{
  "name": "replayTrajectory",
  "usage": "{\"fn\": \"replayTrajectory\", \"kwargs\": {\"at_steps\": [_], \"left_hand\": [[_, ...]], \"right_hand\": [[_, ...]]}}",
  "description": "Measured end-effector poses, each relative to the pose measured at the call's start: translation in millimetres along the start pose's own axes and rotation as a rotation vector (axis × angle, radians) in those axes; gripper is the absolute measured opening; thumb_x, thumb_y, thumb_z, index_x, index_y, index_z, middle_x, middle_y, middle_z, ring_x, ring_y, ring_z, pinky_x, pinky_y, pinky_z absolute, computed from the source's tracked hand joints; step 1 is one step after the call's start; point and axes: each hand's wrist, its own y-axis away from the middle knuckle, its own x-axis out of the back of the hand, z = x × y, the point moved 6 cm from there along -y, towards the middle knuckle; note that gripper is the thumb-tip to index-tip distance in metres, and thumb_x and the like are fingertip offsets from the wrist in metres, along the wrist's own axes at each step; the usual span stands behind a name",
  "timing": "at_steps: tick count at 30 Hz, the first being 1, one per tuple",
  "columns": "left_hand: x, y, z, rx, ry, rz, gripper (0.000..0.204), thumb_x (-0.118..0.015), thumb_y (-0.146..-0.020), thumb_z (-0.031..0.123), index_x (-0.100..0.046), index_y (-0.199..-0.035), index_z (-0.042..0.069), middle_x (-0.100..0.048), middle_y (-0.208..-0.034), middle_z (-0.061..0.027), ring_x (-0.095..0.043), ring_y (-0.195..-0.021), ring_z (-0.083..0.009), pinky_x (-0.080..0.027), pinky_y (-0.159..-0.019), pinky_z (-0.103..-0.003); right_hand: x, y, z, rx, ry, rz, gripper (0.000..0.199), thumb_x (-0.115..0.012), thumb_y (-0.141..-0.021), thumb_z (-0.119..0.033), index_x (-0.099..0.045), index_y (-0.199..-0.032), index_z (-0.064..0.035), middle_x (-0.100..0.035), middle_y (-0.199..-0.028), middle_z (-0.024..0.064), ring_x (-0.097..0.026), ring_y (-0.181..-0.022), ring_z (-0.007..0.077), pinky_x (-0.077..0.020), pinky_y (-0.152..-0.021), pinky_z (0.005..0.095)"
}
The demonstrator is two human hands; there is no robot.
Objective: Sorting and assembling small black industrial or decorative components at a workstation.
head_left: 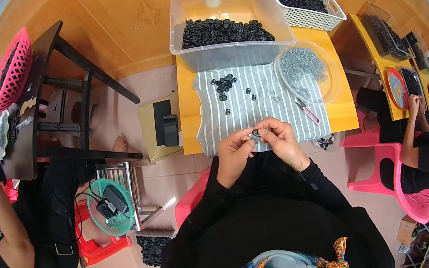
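Note:
Close together over the near edge of the striped cloth (213,128), my left hand (234,155) and my right hand (282,142) pinch a small black plastic piece (256,133) between their fingertips. Its exact kind is too small to make out. Beyond my hands a little heap of similar black pieces (225,84) lies on the cloth, with a few single ones nearer me. To the right, a round clear tray (335,77) holds many tiny silvery parts (302,65). A small pink-handled tool (311,115) rests beside it on the cloth.
A clear plastic bin (235,51) with many black pieces stands at the table's back, beside a white basket (332,16) of more. A dark stool-like table (47,65) bears a pink basket (18,81) at left. People sit on both sides; a green basket (102,224) holds chargers.

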Motion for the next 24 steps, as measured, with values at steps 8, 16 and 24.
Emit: {"fn": "replayTrajectory", "kwargs": {"at_steps": [8,16,24], "left_hand": [[1,1,0,-0.012,0.046,0.06,0.025,-0.058,-0.081,-0.005,-0.064,-0.105,-0.002,-0.064,-0.08,-0.0059,-0.059,-0.067,-0.01,-0.046,-0.055,-0.021],[-1,0,3,-0.049,0.131,0.023,0.025,-0.058,-0.085,-0.003,-0.063,-0.109,-0.001,-0.066,-0.087,-0.0071,-0.06,-0.07,-0.0101,-0.048,-0.058,-0.021],[-6,0,7,-0.059,0.114,-0.019,0.025,-0.058,-0.087,-0.001,-0.062,-0.112,-0.001,-0.066,-0.092,-0.0075,-0.06,-0.074,-0.0099,-0.048,-0.062,-0.021]], "right_hand": [[-5,2,-3,0.036,0.077,-0.028,0.011,-0.053,-0.09,0.0,-0.062,-0.097,0.0001,-0.055,-0.077,-0.0004,-0.05,-0.071,0.006,-0.0419,-0.064,0.0209],[-9,10,-16,0.172,0.132,-0.018,0.019,-0.059,-0.084,0.003,-0.062,-0.103,0.0001,-0.056,-0.084,0.0025,-0.055,-0.071,0.0091,-0.043,-0.064,0.022],[-11,16,-30,0.3,0.244,0.014,0.027,-0.059,-0.082,0.005,-0.061,-0.109,0.0012,-0.054,-0.085,0.007,-0.058,-0.075,0.0131,-0.0484,-0.066,0.0239]]}}
